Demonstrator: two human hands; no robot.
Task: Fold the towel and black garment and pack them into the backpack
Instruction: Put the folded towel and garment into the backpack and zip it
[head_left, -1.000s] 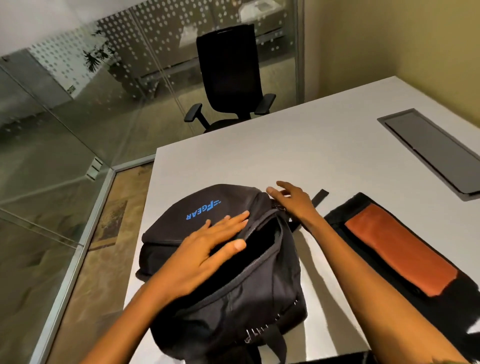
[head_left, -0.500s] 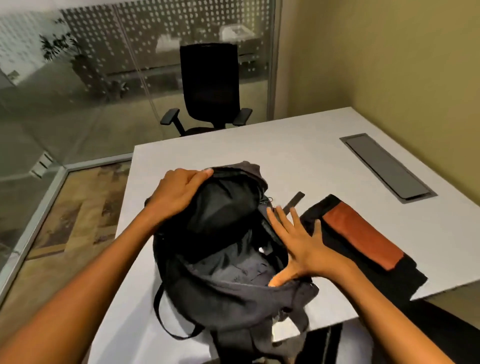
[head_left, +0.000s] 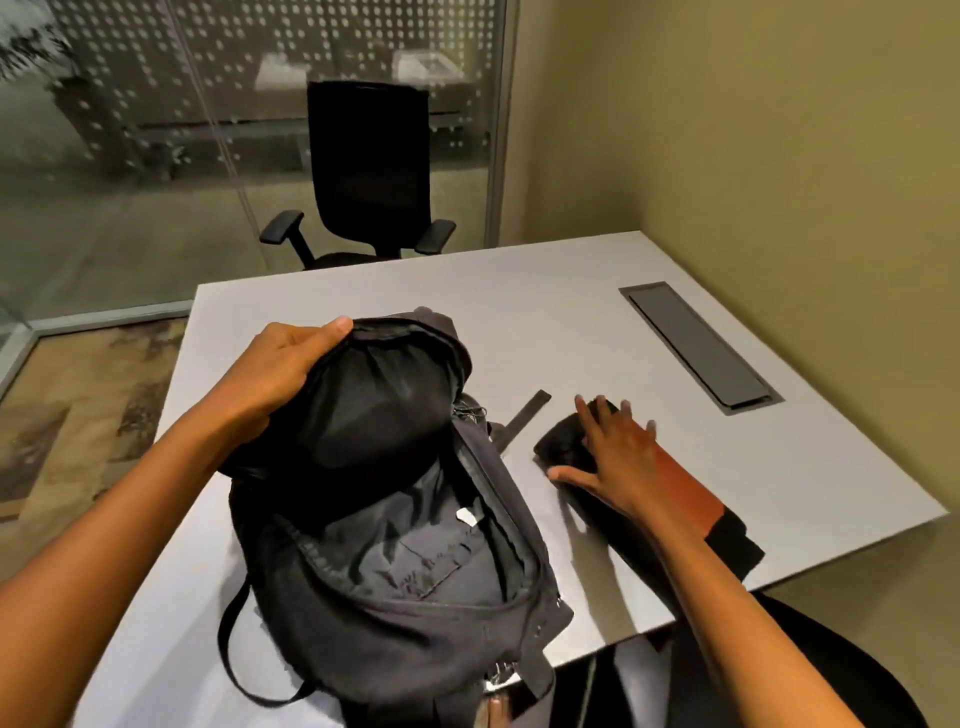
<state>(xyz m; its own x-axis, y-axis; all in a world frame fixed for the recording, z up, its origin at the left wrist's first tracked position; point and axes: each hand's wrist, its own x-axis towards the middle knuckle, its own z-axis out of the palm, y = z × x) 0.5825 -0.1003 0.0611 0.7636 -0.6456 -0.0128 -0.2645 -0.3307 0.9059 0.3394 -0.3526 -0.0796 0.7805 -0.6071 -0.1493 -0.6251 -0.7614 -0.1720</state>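
Folded bundle: black garment (head_left: 566, 447) with orange towel (head_left: 685, 486) laid along its top, lying on the table (head_left: 545, 312) at about 3 o'clock from the backpack (head_left: 415, 571), just beside it, with its near end overhanging the table's edge. Handling, by judgement: light, soft and limp, likely to sag and unfold if lifted by one corner; the towel may slide off the smooth black cloth, so best taken from both long sides or scooped under the middle, both layers pinched together. Right hand (head_left: 610, 457): fingers spread flat on the far end of the bundle, pressing and not closed round it. Left hand (head_left: 275, 369): fingers curled over the backpack's front flap, holding the main compartment open (mouth wide, dark lining slack, a small white tag inside). Writing: none readable here; the tag is probably too small to show any. Surroundings: grey cable hatch (head_left: 696, 345) at 1 o'clock, black office chair (head_left: 369, 171) at 12 o'clock.
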